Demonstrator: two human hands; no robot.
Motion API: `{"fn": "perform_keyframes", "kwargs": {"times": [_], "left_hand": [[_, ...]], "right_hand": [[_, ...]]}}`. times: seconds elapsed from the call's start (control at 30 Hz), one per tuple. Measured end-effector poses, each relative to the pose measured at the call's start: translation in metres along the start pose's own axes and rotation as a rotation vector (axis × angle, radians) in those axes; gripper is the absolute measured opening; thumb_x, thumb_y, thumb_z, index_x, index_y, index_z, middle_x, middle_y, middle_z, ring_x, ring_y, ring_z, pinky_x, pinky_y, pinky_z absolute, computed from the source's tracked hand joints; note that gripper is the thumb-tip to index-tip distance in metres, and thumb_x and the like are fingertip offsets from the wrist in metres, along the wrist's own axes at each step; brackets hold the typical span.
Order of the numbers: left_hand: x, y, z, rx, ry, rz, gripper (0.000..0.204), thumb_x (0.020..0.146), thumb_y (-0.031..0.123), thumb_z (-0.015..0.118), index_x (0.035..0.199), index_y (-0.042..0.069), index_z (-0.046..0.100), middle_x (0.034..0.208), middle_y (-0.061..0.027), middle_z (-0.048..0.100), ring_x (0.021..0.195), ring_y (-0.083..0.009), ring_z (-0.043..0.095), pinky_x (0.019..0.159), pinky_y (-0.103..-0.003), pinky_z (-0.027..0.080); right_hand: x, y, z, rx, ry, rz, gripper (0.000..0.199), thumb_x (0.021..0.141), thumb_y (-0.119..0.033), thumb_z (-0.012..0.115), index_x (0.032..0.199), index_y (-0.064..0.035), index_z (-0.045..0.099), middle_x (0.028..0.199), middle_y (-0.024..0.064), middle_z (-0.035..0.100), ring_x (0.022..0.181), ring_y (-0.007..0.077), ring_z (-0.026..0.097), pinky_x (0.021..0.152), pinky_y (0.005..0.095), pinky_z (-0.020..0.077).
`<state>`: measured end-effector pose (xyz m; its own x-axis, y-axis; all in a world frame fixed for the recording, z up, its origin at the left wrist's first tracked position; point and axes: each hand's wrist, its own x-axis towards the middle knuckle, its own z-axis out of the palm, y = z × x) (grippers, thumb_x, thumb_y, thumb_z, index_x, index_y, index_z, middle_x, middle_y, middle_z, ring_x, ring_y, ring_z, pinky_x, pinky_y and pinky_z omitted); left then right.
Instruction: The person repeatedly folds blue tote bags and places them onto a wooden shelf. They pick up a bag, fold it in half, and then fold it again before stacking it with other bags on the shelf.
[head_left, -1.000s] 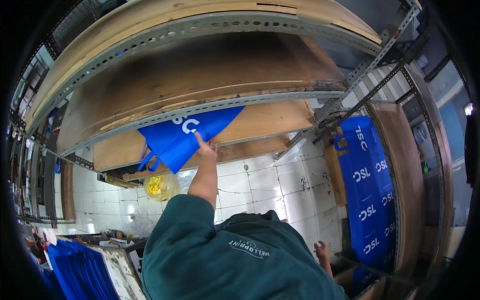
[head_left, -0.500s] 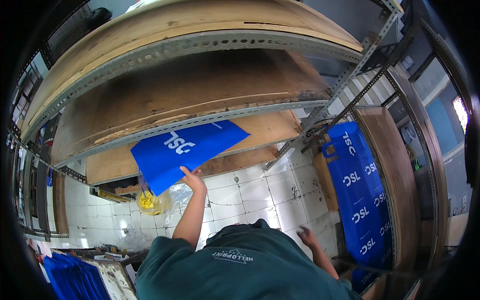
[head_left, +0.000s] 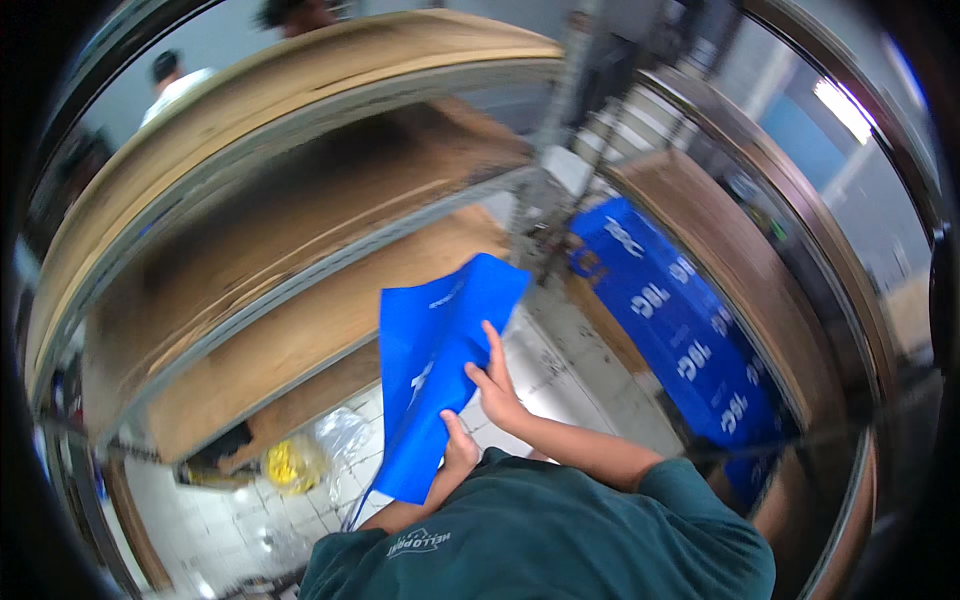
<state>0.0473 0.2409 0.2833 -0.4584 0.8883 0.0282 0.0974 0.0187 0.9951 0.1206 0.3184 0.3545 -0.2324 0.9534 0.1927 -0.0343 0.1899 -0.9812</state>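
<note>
A flat blue fabric bag [head_left: 425,370] with white print is held in front of my body, bent along its length and tilted. Its thin handle strap dangles from the lower corner. My left hand [head_left: 459,445] is closed on the bag's lower right edge, thumb on top and the other fingers hidden behind it. Higher along the same edge, my right hand [head_left: 496,388] grips the bag, its thumb and one finger lying against the fabric.
A wooden shelf rack [head_left: 300,290] with metal edging rises ahead. More blue printed bags [head_left: 675,330] lie on the right beside another shelf [head_left: 720,230]. On the tiled floor are a yellow bundle [head_left: 290,465] and clear plastic [head_left: 342,435]. Two people [head_left: 180,85] show beyond the rack.
The bag has come off the shelf edge toward my body, held in my left hand. My right hand has risen from my side and taken hold of it. The view has turned right.
</note>
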Motion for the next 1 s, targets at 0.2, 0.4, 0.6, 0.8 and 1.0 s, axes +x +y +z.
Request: {"fn": "perform_keyframes", "kwargs": {"times": [0.2, 0.4, 0.6, 0.8, 1.0], "left_hand": [[-0.038, 0.033, 0.036, 0.634, -0.416, 0.083, 0.062, 0.093, 0.045, 0.041, 0.130, -0.006, 0.040, 0.131, -0.0209, 0.046, 0.121, -0.0364, 0.043, 0.102, -0.046, 0.032], [-0.048, 0.035, 0.081, 0.403, -0.937, 0.189, 0.057, 0.091, 0.040, 0.048, 0.127, -0.004, 0.043, 0.125, -0.0198, 0.051, 0.114, -0.0355, 0.048, 0.097, -0.046, 0.037], [-0.035, 0.025, 0.140, -0.879, -1.110, -0.556, 0.052, 0.088, 0.035, 0.055, 0.123, -0.002, 0.047, 0.117, -0.0179, 0.056, 0.106, -0.0336, 0.055, 0.090, -0.045, 0.045], [-0.013, -0.059, 0.227, -0.489, -0.847, -0.836, 0.044, 0.082, 0.011, 0.064, 0.122, 0.003, 0.048, 0.111, -0.0135, 0.059, 0.099, -0.0288, 0.060, 0.083, -0.041, 0.053], [-0.080, 0.002, 0.338, -0.369, -0.828, -0.502, 0.056, 0.082, 0.002, 0.061, 0.132, 0.009, 0.037, 0.126, -0.0133, 0.049, 0.110, -0.0281, 0.053, 0.086, -0.044, 0.050]], "right_hand": [[-0.006, -0.028, -0.064, -0.200, 0.213, -0.093, 0.071, 0.074, 0.006, 0.042, 0.142, -0.0093, 0.026, 0.136, 0.0206, 0.039, 0.125, 0.0285, 0.041, 0.101, 0.0336, 0.0335], [-0.019, -0.071, -0.168, -0.116, 0.410, -0.136, 0.063, 0.074, 0.006, 0.042, 0.136, 0.0022, 0.036, 0.134, 0.0176, 0.045, 0.126, 0.0228, 0.041, 0.104, 0.0304, 0.0304], [-0.093, -0.102, -0.319, -0.219, 0.668, -0.134, 0.067, 0.073, 0.004, 0.045, 0.139, -0.0013, 0.033, 0.134, 0.0171, 0.046, 0.112, 0.0167, 0.051, 0.081, 0.0213, 0.0454], [-0.178, -0.119, -0.456, -0.507, 0.698, -0.085, 0.066, 0.072, 0.000, 0.047, 0.137, 0.0001, 0.036, 0.138, 0.0201, 0.042, 0.119, 0.0198, 0.048, 0.083, 0.0235, 0.0452], [-0.247, -0.133, -0.561, -0.764, 0.782, 0.031, 0.065, 0.070, -0.001, 0.047, 0.135, -0.0028, 0.040, 0.136, 0.0242, 0.041, 0.128, 0.0335, 0.039, 0.105, 0.0346, 0.0332]]}}
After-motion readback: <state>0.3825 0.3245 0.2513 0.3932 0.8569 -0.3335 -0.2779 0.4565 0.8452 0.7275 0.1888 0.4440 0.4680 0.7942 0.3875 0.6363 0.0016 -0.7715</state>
